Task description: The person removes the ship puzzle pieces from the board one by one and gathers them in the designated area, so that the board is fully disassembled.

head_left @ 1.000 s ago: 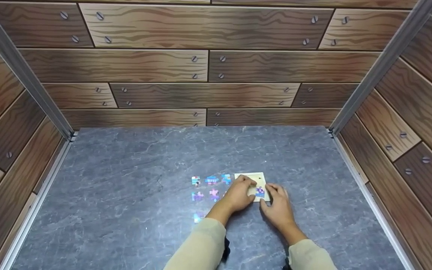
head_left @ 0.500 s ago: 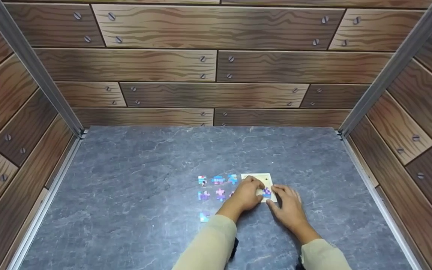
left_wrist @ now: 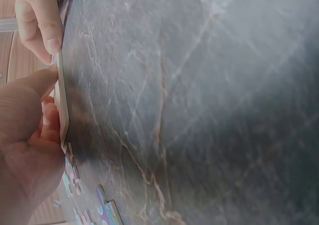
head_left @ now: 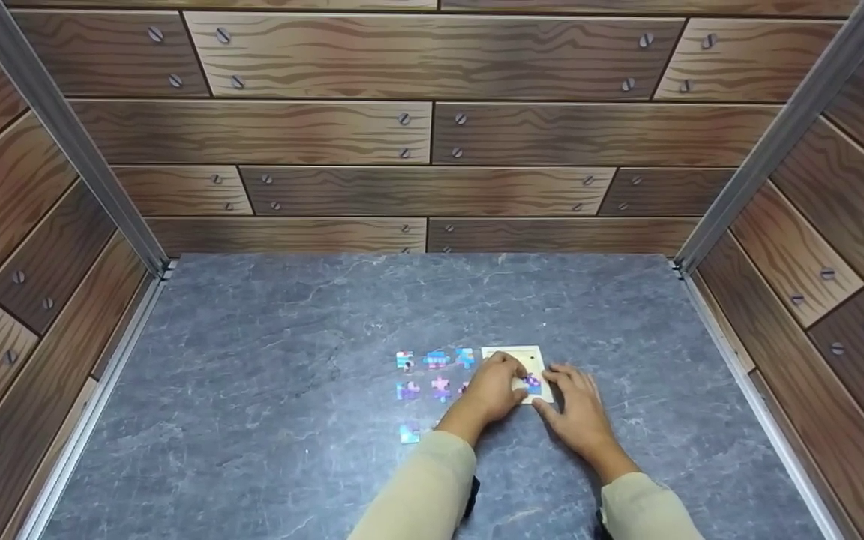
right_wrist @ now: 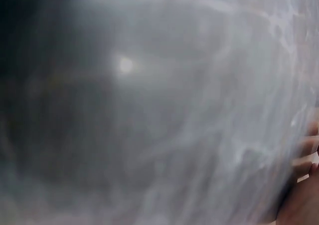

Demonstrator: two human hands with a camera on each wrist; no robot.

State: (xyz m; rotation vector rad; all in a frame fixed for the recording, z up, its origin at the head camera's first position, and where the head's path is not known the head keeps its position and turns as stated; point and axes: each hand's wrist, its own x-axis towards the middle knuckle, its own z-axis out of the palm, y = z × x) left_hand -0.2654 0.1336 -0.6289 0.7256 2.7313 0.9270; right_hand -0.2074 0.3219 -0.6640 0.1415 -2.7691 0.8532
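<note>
A small cream puzzle board (head_left: 535, 351) lies on the grey marbled table. On its lower right part sits a purple and blue jigsaw piece (head_left: 532, 385). My left hand (head_left: 490, 390) reaches over the board from the left, its thumb and fingers pinching at that piece; the exact contact is partly hidden. My right hand (head_left: 576, 405) holds the board's lower right corner, the index finger at the right edge and the thumb at the near edge. In the left wrist view, the board's edge (left_wrist: 62, 110) shows beside my left thumb. Only some fingers (right_wrist: 306, 150) appear in the right wrist view.
Several loose jigsaw pieces lie in rows left of the board, among them a blue and pink one (head_left: 436, 360) and a light blue one (head_left: 409, 433). My left forearm partly covers them. Wood-patterned walls (head_left: 327, 135) with metal posts enclose the table (head_left: 252, 360).
The head view has shifted slightly sideways. Both hands stay at the board; the jigsaw piece and the fingers about it have moved only a little.
</note>
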